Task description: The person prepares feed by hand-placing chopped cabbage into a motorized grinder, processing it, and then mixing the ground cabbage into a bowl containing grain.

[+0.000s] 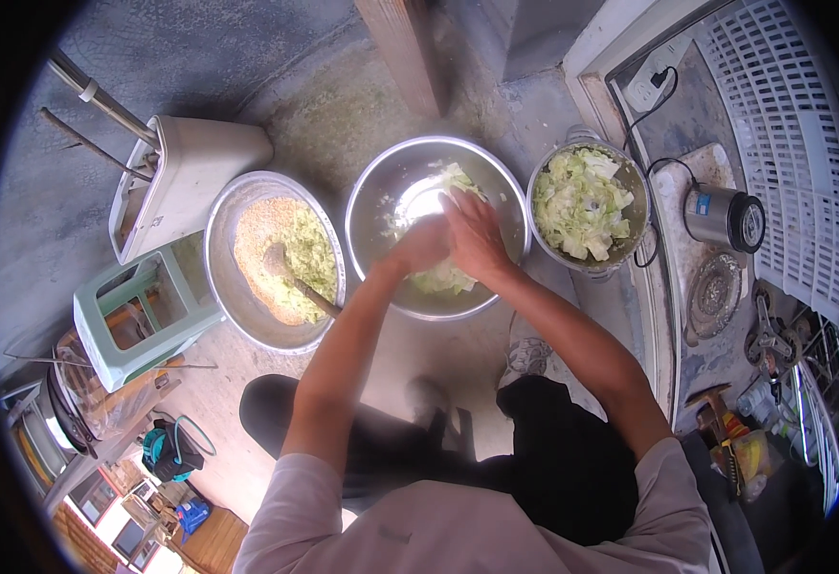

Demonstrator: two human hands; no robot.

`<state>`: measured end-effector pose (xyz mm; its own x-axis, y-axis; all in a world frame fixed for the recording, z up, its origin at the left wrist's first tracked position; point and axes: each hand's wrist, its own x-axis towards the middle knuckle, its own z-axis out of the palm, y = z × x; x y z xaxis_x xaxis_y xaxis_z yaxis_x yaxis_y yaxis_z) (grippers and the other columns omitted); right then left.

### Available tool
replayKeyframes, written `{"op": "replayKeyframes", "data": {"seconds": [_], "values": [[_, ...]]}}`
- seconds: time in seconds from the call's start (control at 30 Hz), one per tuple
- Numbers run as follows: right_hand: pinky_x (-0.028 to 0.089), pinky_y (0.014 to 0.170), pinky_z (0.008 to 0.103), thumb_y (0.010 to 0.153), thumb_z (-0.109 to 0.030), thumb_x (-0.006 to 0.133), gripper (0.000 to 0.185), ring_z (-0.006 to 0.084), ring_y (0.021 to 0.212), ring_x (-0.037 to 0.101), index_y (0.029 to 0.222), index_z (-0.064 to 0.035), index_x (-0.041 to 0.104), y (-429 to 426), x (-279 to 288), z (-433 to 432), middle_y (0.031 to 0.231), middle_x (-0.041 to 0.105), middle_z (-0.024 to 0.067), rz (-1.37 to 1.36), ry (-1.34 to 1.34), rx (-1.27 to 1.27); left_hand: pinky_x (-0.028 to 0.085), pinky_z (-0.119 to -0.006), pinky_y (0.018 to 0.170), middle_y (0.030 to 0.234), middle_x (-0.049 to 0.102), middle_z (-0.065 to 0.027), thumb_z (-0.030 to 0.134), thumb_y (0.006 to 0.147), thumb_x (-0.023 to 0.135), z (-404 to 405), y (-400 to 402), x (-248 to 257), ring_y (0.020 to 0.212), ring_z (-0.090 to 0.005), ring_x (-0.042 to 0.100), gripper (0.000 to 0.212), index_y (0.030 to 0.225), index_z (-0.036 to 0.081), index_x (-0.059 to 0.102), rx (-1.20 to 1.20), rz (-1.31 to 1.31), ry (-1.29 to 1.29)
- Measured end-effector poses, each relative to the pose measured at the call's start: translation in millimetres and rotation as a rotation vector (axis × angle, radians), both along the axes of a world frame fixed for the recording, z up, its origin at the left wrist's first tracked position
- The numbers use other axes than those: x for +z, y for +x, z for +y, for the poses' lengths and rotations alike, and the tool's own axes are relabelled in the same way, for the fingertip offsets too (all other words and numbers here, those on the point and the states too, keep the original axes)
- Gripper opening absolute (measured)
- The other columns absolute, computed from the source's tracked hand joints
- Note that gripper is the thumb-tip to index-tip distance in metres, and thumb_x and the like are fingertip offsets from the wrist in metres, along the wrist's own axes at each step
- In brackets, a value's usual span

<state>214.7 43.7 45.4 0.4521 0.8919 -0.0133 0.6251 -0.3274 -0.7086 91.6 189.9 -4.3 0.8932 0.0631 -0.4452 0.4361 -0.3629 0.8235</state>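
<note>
Both my hands are inside a wide stainless-steel bowl (512,273) on the floor between my feet. My left hand (425,242) is motion-blurred at the bowl's middle, and its fingers are not clear. Beside it, my right hand (473,233) has its fingers stretched out, slightly apart, its tips at some chopped cabbage (459,179). More cabbage pieces (444,280) lie below the wrists. To the right stands a metal pot (638,247) filled with chopped cabbage (583,201). On the left, a metal basin (243,326) holds yellowish grain meal (258,226), shredded greens (315,251) and a wooden-handled stirring tool (311,294).
A whitish bin (204,172) with poles and a pale green plastic stool (96,316) are at left. A wooden post (408,64) rises ahead. Right, beyond a door frame, are a corded metal appliance (717,215), a power strip (656,75) and a white plastic basket (785,143).
</note>
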Motion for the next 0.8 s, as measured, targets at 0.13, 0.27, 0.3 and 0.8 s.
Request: {"op": "replayKeyframes", "data": {"seconds": [0.13, 0.27, 0.3, 0.8], "values": [[0.03, 0.13, 0.0688, 0.093, -0.007, 0.076, 0.07, 0.0424, 0.162, 0.041, 0.161, -0.0145, 0.06, 4.7, -23.3, 27.4, 0.173, 0.047, 0.0168, -0.242, -0.17, -0.014, 0.046, -0.053, 0.123, 0.156, 0.063, -0.0201, 0.001, 0.082, 0.076, 15.0, -20.3, 28.1, 0.144, -0.0456, 0.055, 0.06, 0.141, 0.012, 0.077, 0.127, -0.23, 0.46], [0.036, 0.126, 0.0633, 0.098, -0.014, 0.07, 0.055, 0.0403, 0.153, 0.049, 0.153, -0.0142, 0.066, 6.5, -39.0, 50.9, 0.159, 0.056, 0.0173, -0.289, -0.176, 0.143, 0.045, -0.051, 0.125, 0.164, 0.052, -0.0241, 0.012, 0.082, 0.083, 51.2, -28.7, 20.1, 0.148, -0.0476, 0.049, 0.079, 0.159, 0.017, 0.063, 0.196, 0.109, 0.618], [0.038, 0.124, 0.0617, 0.099, -0.018, 0.072, 0.053, 0.0402, 0.15, 0.05, 0.152, -0.0157, 0.068, 6.0, -40.1, 51.9, 0.154, 0.059, 0.017, -0.199, -0.285, 0.214, 0.044, -0.05, 0.126, 0.164, 0.051, -0.0249, 0.014, 0.083, 0.084, 51.9, -32.1, 15.8, 0.149, -0.0485, 0.048, 0.082, 0.161, 0.017, 0.06, 0.104, 0.301, 0.5], [0.057, 0.101, 0.0575, 0.085, -0.012, 0.086, 0.1, 0.0393, 0.129, 0.06, 0.175, -0.0237, 0.042, -45.2, -40.9, -27.9, 0.154, 0.053, 0.0181, -0.381, -0.376, 0.167, 0.05, -0.057, 0.114, 0.148, 0.049, -0.0292, 0.008, 0.071, 0.095, -54.6, -71.3, 9.8, 0.134, -0.0508, 0.053, 0.115, 0.172, 0.021, 0.04, 0.298, 0.246, 0.631]]}}
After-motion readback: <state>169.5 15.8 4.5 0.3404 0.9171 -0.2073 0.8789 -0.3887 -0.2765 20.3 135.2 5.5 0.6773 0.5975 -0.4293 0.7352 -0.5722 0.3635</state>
